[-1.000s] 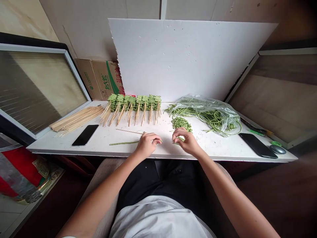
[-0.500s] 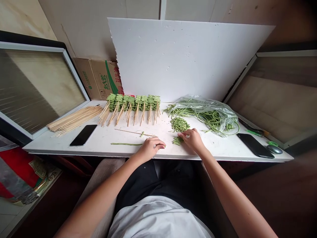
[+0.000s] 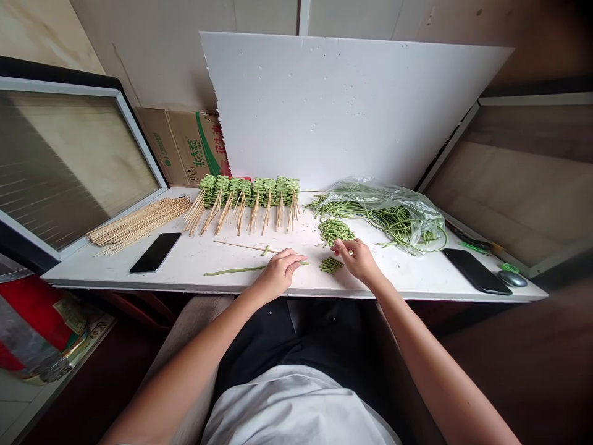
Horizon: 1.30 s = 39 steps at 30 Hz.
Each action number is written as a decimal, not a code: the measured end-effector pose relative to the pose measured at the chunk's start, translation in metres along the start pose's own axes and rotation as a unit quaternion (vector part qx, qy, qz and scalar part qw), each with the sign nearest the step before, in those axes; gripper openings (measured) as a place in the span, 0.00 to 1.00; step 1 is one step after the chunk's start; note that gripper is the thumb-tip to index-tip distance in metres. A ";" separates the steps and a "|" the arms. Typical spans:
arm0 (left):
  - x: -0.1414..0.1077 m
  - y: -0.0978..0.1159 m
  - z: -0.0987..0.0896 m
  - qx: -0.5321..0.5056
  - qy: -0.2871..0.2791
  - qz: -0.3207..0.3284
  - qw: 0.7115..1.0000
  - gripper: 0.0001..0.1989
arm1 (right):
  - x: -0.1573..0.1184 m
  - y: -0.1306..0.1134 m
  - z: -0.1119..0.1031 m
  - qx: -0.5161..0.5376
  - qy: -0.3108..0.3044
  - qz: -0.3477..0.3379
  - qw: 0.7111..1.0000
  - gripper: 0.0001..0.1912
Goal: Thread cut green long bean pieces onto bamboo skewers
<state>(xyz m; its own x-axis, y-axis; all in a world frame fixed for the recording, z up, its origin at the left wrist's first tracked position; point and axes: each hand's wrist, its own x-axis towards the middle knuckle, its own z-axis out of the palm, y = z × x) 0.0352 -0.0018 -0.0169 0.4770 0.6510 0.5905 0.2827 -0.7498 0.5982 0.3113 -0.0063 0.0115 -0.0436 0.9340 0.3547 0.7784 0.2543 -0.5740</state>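
My left hand (image 3: 278, 273) is closed on a long green bean (image 3: 231, 271). Its long end lies to the left on the table, and a short tip pokes out past my fingertips on the right. Just behind that hand lies a bamboo skewer (image 3: 238, 245) with a short bean piece (image 3: 265, 250) on it. My right hand (image 3: 359, 259) is pinched above a neat row of cut bean pieces (image 3: 330, 265); whether anything sits between its fingers is hidden. A heap of cut bean pieces (image 3: 335, 231) lies right behind it.
Bundles of bean skewers (image 3: 250, 193) stand along the back left, beside loose bamboo skewers (image 3: 139, 221). One phone (image 3: 156, 252) lies left, another phone (image 3: 477, 271) right. A plastic bag (image 3: 417, 213) of long beans fills the back right, before a white board (image 3: 356, 111).
My left hand has shifted slightly left with the bean, whose tip now shows beyond the fingers. My right hand has lifted a little off the row of cut pieces.
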 end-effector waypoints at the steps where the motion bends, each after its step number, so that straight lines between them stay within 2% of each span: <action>1: 0.000 0.000 0.001 -0.001 0.008 -0.002 1.000 0.14 | -0.002 -0.008 0.000 0.016 -0.019 -0.022 0.999 0.31; 4: 0.000 0.002 0.004 -0.010 0.031 -0.011 0.999 0.14 | -0.011 -0.035 0.003 0.063 -0.091 -0.105 0.988 0.23; 7: 0.000 0.006 0.005 -0.023 0.037 -0.013 0.999 0.14 | -0.019 -0.055 0.009 0.077 -0.104 -0.151 0.980 0.19; 11: 0.002 0.007 0.000 0.002 0.042 -0.015 0.999 0.14 | -0.019 -0.054 0.009 0.081 -0.073 -0.152 0.982 0.17; 17: 0.003 0.001 -0.006 0.029 0.075 -0.015 0.997 0.05 | -0.015 -0.047 0.003 0.086 -0.051 -0.150 0.984 0.14; 28: 0.005 0.019 -0.006 0.023 0.088 0.027 0.995 0.06 | -0.025 -0.064 0.021 0.129 0.008 -0.180 0.975 0.12; 34: 0.004 0.026 -0.006 0.043 0.123 0.068 0.989 0.04 | -0.031 -0.070 0.036 0.139 0.063 -0.175 0.973 0.07; 39: 0.004 0.026 -0.006 0.052 0.135 0.064 0.987 0.03 | -0.033 -0.071 0.039 0.121 0.080 -0.197 0.970 0.04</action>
<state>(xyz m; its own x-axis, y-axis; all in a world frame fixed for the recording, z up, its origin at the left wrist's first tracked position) 0.0395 -0.0183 0.0045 0.2781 0.5479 0.7890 0.3247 -0.8267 0.4595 0.2330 -0.0451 0.0120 -0.1957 0.7060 0.6807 0.5503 0.6536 -0.5196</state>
